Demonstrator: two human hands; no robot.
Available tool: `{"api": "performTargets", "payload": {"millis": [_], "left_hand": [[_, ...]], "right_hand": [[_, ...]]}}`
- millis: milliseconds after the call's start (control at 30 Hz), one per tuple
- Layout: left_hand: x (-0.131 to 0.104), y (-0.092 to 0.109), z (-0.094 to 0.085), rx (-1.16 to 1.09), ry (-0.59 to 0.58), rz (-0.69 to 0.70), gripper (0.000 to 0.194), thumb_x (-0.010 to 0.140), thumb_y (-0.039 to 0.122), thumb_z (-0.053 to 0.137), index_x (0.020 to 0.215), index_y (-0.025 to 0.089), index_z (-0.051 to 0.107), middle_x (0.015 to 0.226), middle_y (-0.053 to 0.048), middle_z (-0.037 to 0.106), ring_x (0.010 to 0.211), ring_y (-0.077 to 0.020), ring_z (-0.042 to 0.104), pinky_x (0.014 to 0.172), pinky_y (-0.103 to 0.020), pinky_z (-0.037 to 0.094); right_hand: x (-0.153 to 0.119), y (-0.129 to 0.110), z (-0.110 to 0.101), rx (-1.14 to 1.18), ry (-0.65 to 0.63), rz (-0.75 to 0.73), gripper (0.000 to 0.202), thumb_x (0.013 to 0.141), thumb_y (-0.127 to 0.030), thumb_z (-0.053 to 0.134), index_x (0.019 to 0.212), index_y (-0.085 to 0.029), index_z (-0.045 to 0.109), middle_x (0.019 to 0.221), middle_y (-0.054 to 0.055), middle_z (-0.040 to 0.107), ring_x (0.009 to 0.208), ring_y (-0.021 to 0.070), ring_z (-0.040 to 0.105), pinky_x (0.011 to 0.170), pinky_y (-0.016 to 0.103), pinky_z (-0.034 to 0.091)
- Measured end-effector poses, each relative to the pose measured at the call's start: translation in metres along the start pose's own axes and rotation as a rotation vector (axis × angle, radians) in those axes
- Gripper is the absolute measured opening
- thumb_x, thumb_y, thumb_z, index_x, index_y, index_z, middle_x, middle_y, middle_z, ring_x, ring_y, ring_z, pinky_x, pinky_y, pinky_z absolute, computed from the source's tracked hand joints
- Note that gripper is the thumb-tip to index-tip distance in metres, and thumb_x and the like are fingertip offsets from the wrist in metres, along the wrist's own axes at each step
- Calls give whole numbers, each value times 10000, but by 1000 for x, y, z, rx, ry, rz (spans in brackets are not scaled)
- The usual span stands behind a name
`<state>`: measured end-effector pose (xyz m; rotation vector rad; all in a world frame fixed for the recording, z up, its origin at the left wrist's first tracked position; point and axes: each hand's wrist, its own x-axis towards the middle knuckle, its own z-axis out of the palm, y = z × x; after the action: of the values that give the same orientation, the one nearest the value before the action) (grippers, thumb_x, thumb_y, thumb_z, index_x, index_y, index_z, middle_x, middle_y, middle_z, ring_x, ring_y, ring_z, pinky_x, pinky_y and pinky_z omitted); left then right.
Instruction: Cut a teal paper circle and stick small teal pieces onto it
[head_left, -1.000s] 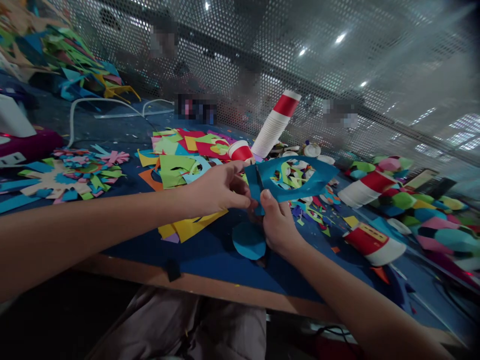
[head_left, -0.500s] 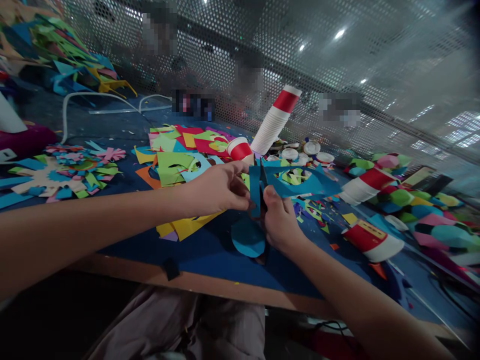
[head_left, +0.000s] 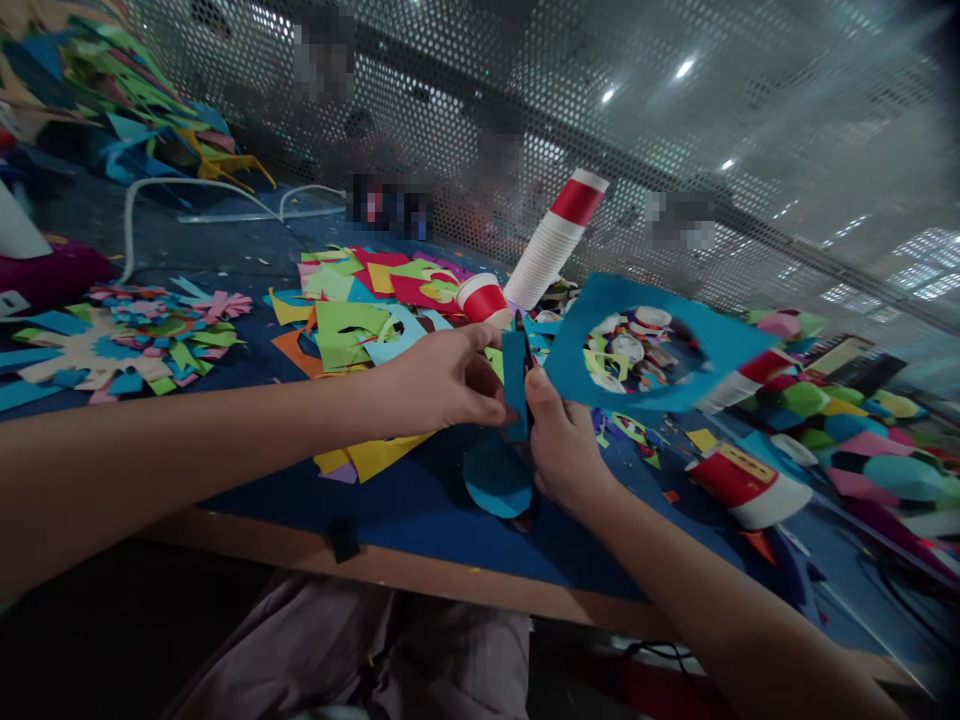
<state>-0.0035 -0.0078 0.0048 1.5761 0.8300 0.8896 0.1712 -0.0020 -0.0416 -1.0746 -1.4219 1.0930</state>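
Observation:
My left hand (head_left: 442, 380) is closed, pinching a narrow piece of blue paper (head_left: 514, 375) between thumb and fingertips. Wrapped round the handles of a pair of scissors is my right hand (head_left: 566, 440). The dark scissors blades (head_left: 528, 345) point up and away along the right edge of that narrow piece. A larger blue sheet with an oval hole (head_left: 574, 345) is in the air just right of the blades; whether it still joins the piece in my left hand, I cannot tell. Below my hands lies a rounded blue paper piece (head_left: 495, 482) near the table's front edge.
Cut coloured paper (head_left: 345, 325) is heaped behind my left hand. Paper flower shapes (head_left: 90, 355) lie at left. A leaning stack of paper cups (head_left: 555, 240) stands at the back. Another red-and-white cup (head_left: 750, 485) lies at right, near multicoloured paper shapes (head_left: 892, 455).
The blue sheet with the hole has swung up and to the right, so its hole shows more fully. Both hands have stayed nearly where they were.

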Motion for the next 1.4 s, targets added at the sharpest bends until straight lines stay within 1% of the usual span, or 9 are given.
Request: {"api": "performTargets", "payload": {"millis": [133,300,500,667,767,900,1000,1167,1400], "left_hand": [[2,-2,-2,43,38,-25,430,629,105,754,920,202,454,603,93,618,539,-104,565,509,-216,372],[7,-9,-8,-4,113,-31,288,657,158,764,820,181,527,629,75,603,619,-98,580,590,-207,404],[13,-14,-18,104,287,-185,139,750,268,675,833,158,684,859,-34,699,771,-144,595,634,-236,388],[15,-14,-21,209,366,-227,224,794,347,592,708,153,664,784,-40,672,664,-134,511,586,-253,338],[11,-6,-16,301,296,-248,259,826,387,572,798,170,711,760,-19,668,609,-137,497,535,-255,304],[5,3,-9,389,230,-166,347,890,384,493,705,171,696,728,-7,656,669,-152,530,615,-254,358],[5,7,-7,403,201,-114,404,910,368,446,605,164,617,703,-12,621,724,-166,541,689,-259,389],[4,7,-8,224,4,-48,433,934,290,392,581,165,611,648,1,610,663,-131,533,701,-243,410],[4,-2,-8,122,-198,36,471,881,502,529,581,155,638,584,8,561,594,-116,518,616,-244,395]], "right_hand": [[1,-4,3,63,50,-5,462,736,-667,715,709,-229,571,565,-25,494,496,138,461,394,228,342],[14,-17,7,296,44,73,545,739,-706,698,656,-202,510,465,-81,346,380,68,274,347,183,237],[41,-16,-17,439,168,302,545,893,-684,532,662,-195,467,454,-83,348,372,72,290,332,176,247],[38,-25,-20,362,130,237,477,792,-477,757,624,-199,408,504,-74,417,406,67,354,363,178,293],[25,-30,-12,271,-26,89,491,712,-553,792,656,-204,450,522,-66,462,388,67,348,378,197,298],[12,-21,-3,112,-167,88,573,784,-778,573,710,-212,521,481,-49,437,379,85,304,363,209,214],[9,-12,1,4,-165,88,607,819,-803,496,651,-220,477,459,-42,391,394,99,290,369,230,198],[6,-9,5,-30,-154,89,616,799,-827,500,641,-231,493,462,-42,357,387,112,266,375,259,206],[1,-10,4,45,-289,76,623,831,-811,486,618,-226,515,468,-28,387,389,113,277,393,272,201]]}}
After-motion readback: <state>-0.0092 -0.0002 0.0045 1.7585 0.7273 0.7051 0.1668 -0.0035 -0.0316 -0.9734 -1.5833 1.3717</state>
